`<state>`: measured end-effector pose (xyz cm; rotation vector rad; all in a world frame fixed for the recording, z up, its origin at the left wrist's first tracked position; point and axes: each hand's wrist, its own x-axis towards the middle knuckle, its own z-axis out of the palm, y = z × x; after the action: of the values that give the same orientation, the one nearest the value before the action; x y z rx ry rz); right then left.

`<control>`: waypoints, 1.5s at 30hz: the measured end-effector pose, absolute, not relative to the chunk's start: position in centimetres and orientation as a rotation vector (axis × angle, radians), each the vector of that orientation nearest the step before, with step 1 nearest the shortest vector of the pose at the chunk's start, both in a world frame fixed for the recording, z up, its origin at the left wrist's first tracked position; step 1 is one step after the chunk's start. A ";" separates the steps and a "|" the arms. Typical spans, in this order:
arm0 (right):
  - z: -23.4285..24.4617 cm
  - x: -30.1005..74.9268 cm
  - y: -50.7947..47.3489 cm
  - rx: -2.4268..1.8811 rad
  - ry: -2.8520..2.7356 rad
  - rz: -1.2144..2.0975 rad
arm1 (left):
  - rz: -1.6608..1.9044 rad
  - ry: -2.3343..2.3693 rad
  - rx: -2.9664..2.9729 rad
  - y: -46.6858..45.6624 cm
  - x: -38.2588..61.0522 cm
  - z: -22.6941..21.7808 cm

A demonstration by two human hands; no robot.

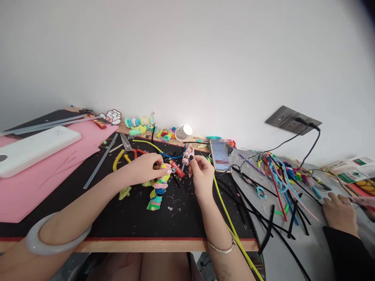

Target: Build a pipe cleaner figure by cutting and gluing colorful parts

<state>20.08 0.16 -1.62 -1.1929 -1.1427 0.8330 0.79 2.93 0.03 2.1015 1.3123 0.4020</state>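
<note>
My left hand (146, 167) is closed on the upper end of a multicoloured fuzzy pipe-cleaner twist (158, 190) that trails down onto the black mat (123, 210). My right hand (200, 171) pinches a small pink figure (187, 154) just above the mat, fingertips together. A red lighter (177, 168) lies between the two hands. A jade-coloured bangle (55, 238) sits on my left forearm, and a thin silver bracelet (221, 247) circles my right wrist.
A phone (221, 155) lies right of my right hand. Scissors (126, 143), yellow pipe cleaners, a paper cup (183, 132) and finished fuzzy pieces (140, 125) sit behind. Pink paper (35, 175) and a white box (35, 147) lie left. Another person's hand (340, 212) rests among loose pipe cleaners (278, 183).
</note>
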 end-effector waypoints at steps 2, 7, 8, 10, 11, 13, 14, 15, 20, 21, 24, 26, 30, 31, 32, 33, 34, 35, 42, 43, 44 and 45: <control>-1.7 20.1 0.2 -1.166 -1.113 0.843 | 0.448 1.291 2.020 2.6 1.1 0.4; -1.7 20.1 0.3 -1.095 -1.051 0.906 | 0.626 1.135 1.768 2.1 1.9 0.1; -1.7 20.0 0.3 -1.088 -1.044 0.919 | 0.646 1.110 1.712 2.1 2.0 0.0; -1.7 20.0 0.4 -1.077 -1.035 0.939 | 0.666 1.059 1.617 2.0 2.2 -0.2; -1.7 20.0 0.4 -1.073 -1.034 0.945 | 0.667 1.034 1.581 2.0 2.3 -0.2; -1.7 20.0 0.4 -1.078 -1.035 0.944 | 0.657 0.988 1.527 2.0 2.4 -0.2; -1.8 20.1 0.4 -1.086 -1.036 0.940 | 0.645 0.962 1.506 2.0 2.4 -0.1; -1.8 20.1 0.4 -1.096 -1.036 0.938 | 0.632 0.938 1.486 1.9 2.4 0.1; -1.9 20.2 0.5 -1.090 -1.004 0.976 | 0.539 0.841 1.375 1.7 2.1 0.8; -1.9 20.2 0.5 -1.086 -0.997 0.974 | 0.539 0.838 1.365 1.8 2.1 0.8; -1.9 20.4 0.6 -1.119 -0.987 0.922 | 0.575 0.862 1.354 2.0 1.9 0.5; -2.0 20.6 0.7 -1.197 -1.021 0.882 | 0.609 0.904 1.335 2.2 1.8 0.4; -2.5 20.5 0.7 -1.357 -1.316 0.905 | 0.705 0.982 1.254 2.5 1.4 0.7; -2.5 20.5 0.7 -1.379 -1.430 0.893 | 0.731 0.994 1.226 2.5 1.4 0.9; -2.5 20.5 0.7 -1.394 -1.545 0.843 | 0.755 1.006 1.197 2.6 1.3 1.0; -2.5 20.5 0.7 -1.406 -1.644 0.751 | 0.768 1.014 1.172 2.6 1.3 1.0; -2.4 20.6 0.6 -1.420 -1.719 0.626 | 0.771 1.010 1.154 2.6 1.2 1.1; -2.3 20.8 0.6 -1.440 -1.758 0.475 | 0.769 0.997 1.147 2.6 1.2 1.1; -2.4 22.4 1.5 -1.876 -1.777 0.018 | 0.681 0.913 1.165 2.6 1.1 0.6; -2.5 22.5 1.7 -1.930 -1.780 0.024 | 0.671 0.916 1.170 2.6 1.1 0.5; -2.6 22.5 1.8 -1.974 -1.777 0.030 | 0.663 0.920 1.173 2.7 1.0 0.5; -2.7 22.5 2.0 -2.008 -1.767 0.029 | 0.662 0.923 1.175 2.8 1.0 0.4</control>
<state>22.47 1.98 -2.71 -2.0083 -1.7674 0.0289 1.02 2.76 0.42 1.1752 0.9229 0.6623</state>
